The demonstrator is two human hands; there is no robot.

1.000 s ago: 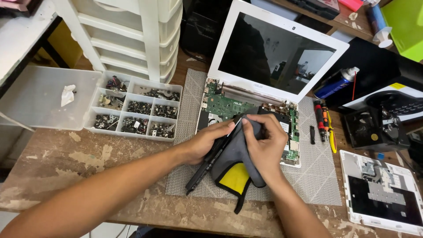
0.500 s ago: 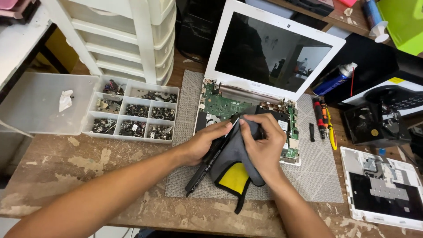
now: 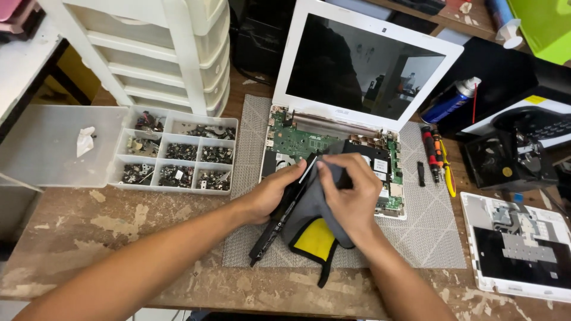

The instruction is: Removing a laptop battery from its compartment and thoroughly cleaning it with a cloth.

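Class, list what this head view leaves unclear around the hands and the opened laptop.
- Head view: long black part: its upper end is hidden by the left hand and the grey and yellow cloth.
- Circuit board: its middle is covered by the right hand.
- Organiser box: contents too small to identify.

Two hands were at work over the mat: the left hand [image 3: 275, 193] and the right hand [image 3: 351, 193]. One white laptop [image 3: 366, 65] stood open with its board bare, and one long black part [image 3: 282, 214] and one grey and yellow cloth [image 3: 315, 229] lay in those hands. One clear parts box [image 3: 178, 157] sat nearby, with nine compartments that I could count. One blue spray can [image 3: 450, 101] lay behind. Two screwdrivers [image 3: 431, 151] rested beside the laptop. One white drawer unit [image 3: 148, 47] stood at the back.
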